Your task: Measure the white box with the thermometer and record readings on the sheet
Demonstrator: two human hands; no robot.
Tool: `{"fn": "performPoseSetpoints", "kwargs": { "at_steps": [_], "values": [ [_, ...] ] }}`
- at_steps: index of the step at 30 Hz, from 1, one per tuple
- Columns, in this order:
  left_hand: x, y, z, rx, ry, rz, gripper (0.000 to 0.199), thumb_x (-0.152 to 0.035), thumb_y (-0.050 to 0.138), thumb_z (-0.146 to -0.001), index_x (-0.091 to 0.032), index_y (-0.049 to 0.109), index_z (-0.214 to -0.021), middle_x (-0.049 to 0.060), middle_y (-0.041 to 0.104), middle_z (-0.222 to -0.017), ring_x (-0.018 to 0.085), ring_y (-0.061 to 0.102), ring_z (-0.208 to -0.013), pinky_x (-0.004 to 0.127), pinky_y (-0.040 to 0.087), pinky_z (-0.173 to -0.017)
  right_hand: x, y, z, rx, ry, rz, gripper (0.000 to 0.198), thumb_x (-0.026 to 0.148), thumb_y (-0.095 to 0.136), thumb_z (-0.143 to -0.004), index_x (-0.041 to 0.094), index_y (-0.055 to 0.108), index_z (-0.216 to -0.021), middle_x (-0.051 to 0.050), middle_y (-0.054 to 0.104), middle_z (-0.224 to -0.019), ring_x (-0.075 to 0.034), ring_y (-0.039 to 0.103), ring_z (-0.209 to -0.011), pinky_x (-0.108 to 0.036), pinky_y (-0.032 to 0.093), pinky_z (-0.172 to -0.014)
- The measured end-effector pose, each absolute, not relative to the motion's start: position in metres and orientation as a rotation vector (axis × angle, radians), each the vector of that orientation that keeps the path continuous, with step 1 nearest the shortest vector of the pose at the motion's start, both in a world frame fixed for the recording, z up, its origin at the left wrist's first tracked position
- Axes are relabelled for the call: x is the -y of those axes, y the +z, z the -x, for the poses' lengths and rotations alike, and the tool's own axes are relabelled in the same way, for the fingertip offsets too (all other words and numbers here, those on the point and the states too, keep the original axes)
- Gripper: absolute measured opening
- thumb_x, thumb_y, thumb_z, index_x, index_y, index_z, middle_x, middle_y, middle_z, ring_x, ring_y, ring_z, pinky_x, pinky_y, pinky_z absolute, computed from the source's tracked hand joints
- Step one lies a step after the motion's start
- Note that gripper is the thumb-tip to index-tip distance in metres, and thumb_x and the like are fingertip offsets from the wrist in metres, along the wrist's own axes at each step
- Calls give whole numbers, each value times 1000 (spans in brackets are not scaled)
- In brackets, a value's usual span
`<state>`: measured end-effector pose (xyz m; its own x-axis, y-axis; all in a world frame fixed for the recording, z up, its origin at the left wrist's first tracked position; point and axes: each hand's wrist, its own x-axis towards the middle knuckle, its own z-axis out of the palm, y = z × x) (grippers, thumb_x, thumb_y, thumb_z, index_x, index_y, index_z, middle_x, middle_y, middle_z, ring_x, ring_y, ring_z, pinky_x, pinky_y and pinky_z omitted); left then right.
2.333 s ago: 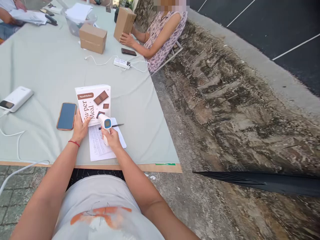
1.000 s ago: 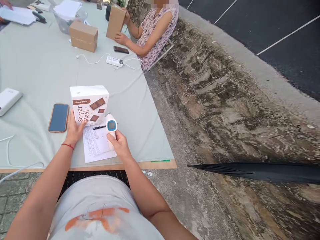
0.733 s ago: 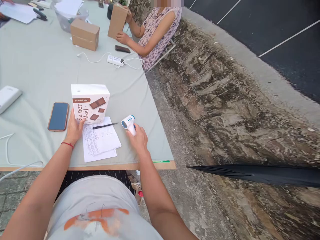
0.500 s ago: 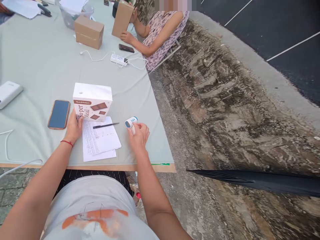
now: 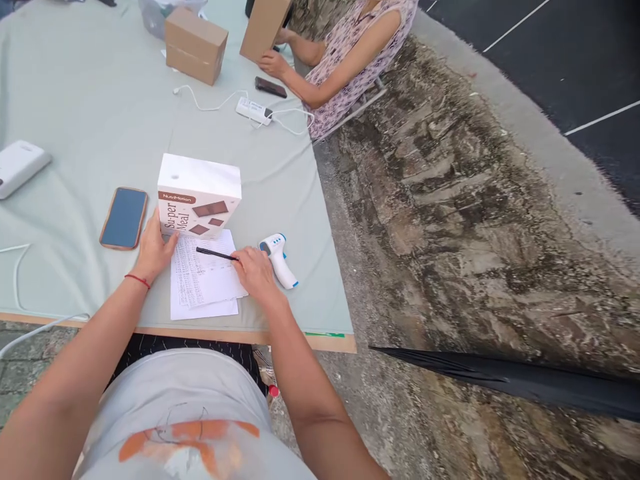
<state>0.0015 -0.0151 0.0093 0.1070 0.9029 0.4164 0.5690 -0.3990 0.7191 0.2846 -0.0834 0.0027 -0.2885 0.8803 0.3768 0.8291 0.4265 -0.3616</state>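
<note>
A white and brown Super Meal box (image 5: 199, 175) stands upright on the table. My left hand (image 5: 154, 248) is closed on its lower left corner, thumb across the front and fingers partly hidden at the side. In front of the box lie printed paper sheets (image 5: 209, 293). Over them is a black pen (image 5: 213, 252), its right end between the fingertips of my right hand (image 5: 255, 272). Just right of that hand, a white and blue infrared thermometer (image 5: 283, 265) lies on its side, untouched.
A phone (image 5: 123, 219) and a white power bank (image 5: 21, 168) lie to the left on the cloth-covered table (image 5: 90, 120). Farther back are a cardboard box (image 5: 195, 48), a dark phone (image 5: 271, 87) and a cabled white device (image 5: 253, 111). A seated person (image 5: 350, 57) holds another carton (image 5: 265, 30).
My right hand has let go of the thermometer and moved left to the pen. The thermometer now lies fully in sight. My left hand stays on the box; the view has shifted slightly.
</note>
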Motion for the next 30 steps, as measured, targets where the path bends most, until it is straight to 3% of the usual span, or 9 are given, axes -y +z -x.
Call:
{"fn": "performPoseSetpoints", "kwargs": {
  "at_steps": [5,9,13,16,19,23,26,30],
  "values": [
    [16,9,-3,-1435,1139,-2012,88,-29,64,-85,-9,23,-160,25,47,-150,41,48,-138,60,45,-112,109,-4,-282,1559,216,1325,19,37,54,-102,20,58,-96,-2,61,-82,-18,59,-72,-30,49,-70],
    [21,10,-3,-1431,1077,-1988,102,-30,70,-82,-13,11,-164,25,31,-163,42,33,-151,63,35,-122,121,-16,-275,1410,309,1457,33,44,44,-106,18,62,-116,-6,70,-93,-21,68,-89,-36,56,-85],
    [36,4,-7,-1366,1096,-1999,113,-42,70,-90,-15,-11,-164,26,5,-171,42,14,-159,62,24,-128,131,-26,-270,1488,299,1601,36,46,39,-106,18,59,-115,-14,69,-122,-26,66,-115,-45,54,-100],
    [52,0,-12,-1347,1126,-2031,116,-56,65,-96,-17,-21,-162,27,-4,-171,41,4,-161,62,19,-129,138,-25,-264,1573,345,1579,34,45,39,-107,19,56,-119,-17,65,-133,-26,64,-121,-46,54,-103],
    [66,-1,-13,-1369,1083,-2149,118,-59,66,-96,-15,-20,-163,30,1,-170,44,7,-160,64,22,-128,141,-18,-260,1586,379,1527,35,46,43,-106,19,56,-123,-15,69,-124,-25,68,-111,-42,56,-97],
    [74,-1,-12,-1418,947,-2234,136,-59,83,-83,-16,-18,-164,33,2,-169,50,5,-158,71,28,-122,139,-11,-262,1487,448,1511,33,48,45,-106,19,57,-118,-11,71,-112,-24,70,-102,-36,58,-86],
    [72,-1,-14,-1473,841,-2207,140,-46,92,-77,-19,-13,-166,34,-5,-168,54,2,-156,73,36,-115,138,-14,-263,1489,446,1487,35,48,47,-105,19,59,-120,-11,71,-113,-23,71,-100,-37,58,-87],
    [59,0,-19,-1424,824,-2173,138,-29,93,-76,-24,-11,-167,30,-11,-169,52,4,-157,67,45,-112,136,-18,-261,1525,434,1495,36,48,47,-104,18,59,-121,-13,70,-116,-24,69,-104,-38,59,-92]
  ]
}}
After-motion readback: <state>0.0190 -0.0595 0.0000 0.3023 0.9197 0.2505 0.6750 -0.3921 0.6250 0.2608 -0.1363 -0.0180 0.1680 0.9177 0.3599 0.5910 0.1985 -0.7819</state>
